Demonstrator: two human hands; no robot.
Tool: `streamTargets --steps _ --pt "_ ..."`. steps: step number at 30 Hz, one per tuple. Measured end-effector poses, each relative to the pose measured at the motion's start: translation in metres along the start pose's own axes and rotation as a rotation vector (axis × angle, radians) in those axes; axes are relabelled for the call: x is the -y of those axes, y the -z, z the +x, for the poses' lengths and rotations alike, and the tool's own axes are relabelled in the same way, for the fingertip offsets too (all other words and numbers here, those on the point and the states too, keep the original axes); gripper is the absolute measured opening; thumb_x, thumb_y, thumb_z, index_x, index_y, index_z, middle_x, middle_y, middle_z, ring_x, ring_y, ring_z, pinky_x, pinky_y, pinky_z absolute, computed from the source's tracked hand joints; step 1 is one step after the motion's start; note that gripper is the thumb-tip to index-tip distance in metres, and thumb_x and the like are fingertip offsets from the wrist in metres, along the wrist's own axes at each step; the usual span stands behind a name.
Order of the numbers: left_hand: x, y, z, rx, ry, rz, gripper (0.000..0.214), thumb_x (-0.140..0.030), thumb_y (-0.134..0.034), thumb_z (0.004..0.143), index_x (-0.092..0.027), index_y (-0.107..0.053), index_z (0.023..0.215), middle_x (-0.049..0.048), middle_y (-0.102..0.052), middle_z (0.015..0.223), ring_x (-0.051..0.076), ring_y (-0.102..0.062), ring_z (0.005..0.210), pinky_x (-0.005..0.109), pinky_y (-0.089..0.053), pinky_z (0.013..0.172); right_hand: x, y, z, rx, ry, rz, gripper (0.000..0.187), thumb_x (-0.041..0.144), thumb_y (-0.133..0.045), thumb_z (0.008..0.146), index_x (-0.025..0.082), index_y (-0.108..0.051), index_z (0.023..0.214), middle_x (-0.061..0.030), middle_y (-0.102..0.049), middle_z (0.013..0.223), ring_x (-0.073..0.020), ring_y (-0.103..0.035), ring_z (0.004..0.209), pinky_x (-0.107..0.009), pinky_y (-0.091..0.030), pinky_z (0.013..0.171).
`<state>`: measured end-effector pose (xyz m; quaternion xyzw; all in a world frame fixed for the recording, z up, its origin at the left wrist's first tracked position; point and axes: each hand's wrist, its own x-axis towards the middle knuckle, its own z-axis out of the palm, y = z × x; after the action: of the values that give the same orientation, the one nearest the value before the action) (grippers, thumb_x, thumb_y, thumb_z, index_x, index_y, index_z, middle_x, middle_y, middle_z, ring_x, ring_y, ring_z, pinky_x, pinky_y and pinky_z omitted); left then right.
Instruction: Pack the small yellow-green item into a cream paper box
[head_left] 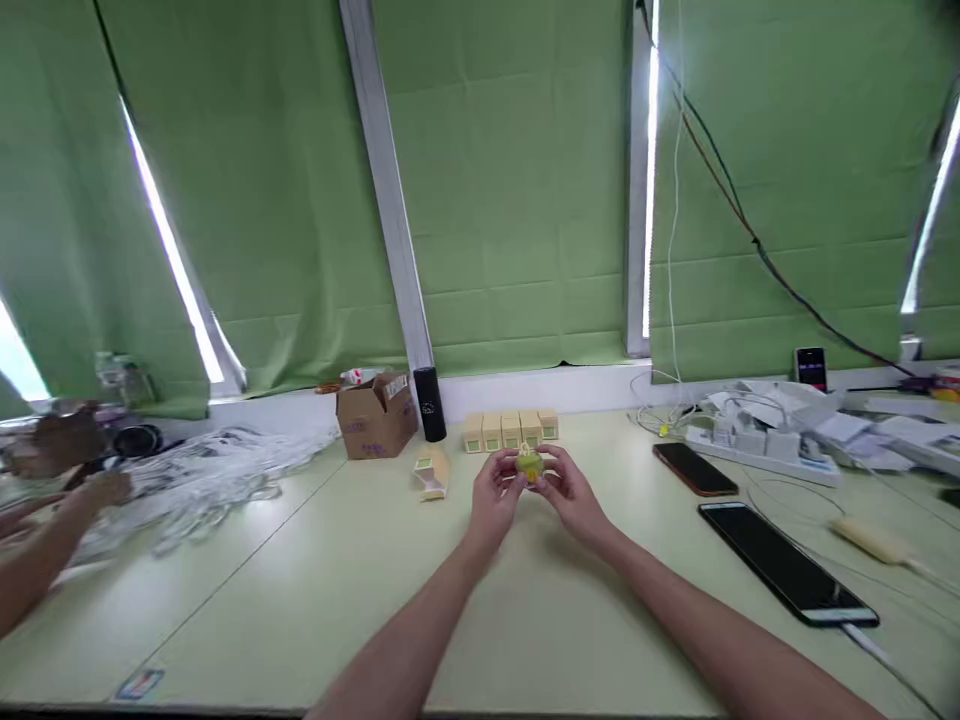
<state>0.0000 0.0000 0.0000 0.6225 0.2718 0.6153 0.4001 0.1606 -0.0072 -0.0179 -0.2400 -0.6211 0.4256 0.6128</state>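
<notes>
Left hand (499, 492) and right hand (571, 490) closed together around a small yellow-green object (529, 466), mostly hidden by fingers, shape unclear.

Both hands meet above the table (315, 600) centre: the left hand (496, 497) and right hand (574, 495) pinch a small yellow-green object (529, 466) between their fingertips. At 12 o'clock, just beyond, stands a row of small boxes (511, 430). An open small box (433, 473) lies at 10 o'clock, two phones (787, 565) at 3 o'clock. A co-worker's arm (45, 540) enters at 9 o'clock.
</notes>
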Motion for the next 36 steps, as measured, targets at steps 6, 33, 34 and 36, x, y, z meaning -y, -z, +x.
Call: streamTargets --steps 6,33,34,36 --pt "0.0 0.001 0.002 -0.008 -0.027 0.02 0.04 -0.043 -0.084 0.08 -0.018 -0.07 0.107 0.0084 -0.075 0.1 0.021 -0.072 0.094 0.033 -0.06 0.086 0.002 -0.001 0.002 -0.008 -0.004 0.004 0.045 0.052 -0.074 0.089 0.032 -0.059 0.126 -0.0026 -0.064 0.107 -0.0197 -0.07 0.093 -0.048 -0.058 0.1" --pt "0.004 0.004 0.004 -0.137 0.09 0.046 0.026 -0.042 -0.066 0.091 -0.017 -0.067 0.092 0.0088 -0.075 0.092 0.018 -0.071 0.079 0.032 -0.057 0.074 0.002 0.012 0.007 -0.1 -0.283 0.591 0.036 0.038 -0.089 0.075 0.02 -0.074 0.102 -0.0088 -0.079 0.102 -0.0317 -0.079 0.09 -0.056 -0.057 0.099" --pt "0.004 0.005 0.004 -0.142 0.096 0.052 0.025 -0.042 -0.065 0.09 -0.017 -0.066 0.087 0.0081 -0.074 0.09 0.018 -0.07 0.078 0.032 -0.057 0.073 0.002 0.013 0.007 -0.113 -0.291 0.607 0.033 0.036 -0.088 0.075 0.02 -0.074 0.101 -0.0088 -0.079 0.102 -0.0321 -0.08 0.091 -0.056 -0.057 0.1" --pt "0.005 0.005 0.004 -0.155 0.104 0.054 0.026 -0.042 -0.064 0.09 -0.018 -0.062 0.082 0.006 -0.072 0.084 0.017 -0.069 0.075 0.031 -0.056 0.071 0.001 0.014 0.006 -0.136 -0.299 0.623 0.031 0.033 -0.088 0.075 0.02 -0.074 0.1 -0.0086 -0.079 0.101 -0.0323 -0.08 0.092 -0.056 -0.057 0.1"
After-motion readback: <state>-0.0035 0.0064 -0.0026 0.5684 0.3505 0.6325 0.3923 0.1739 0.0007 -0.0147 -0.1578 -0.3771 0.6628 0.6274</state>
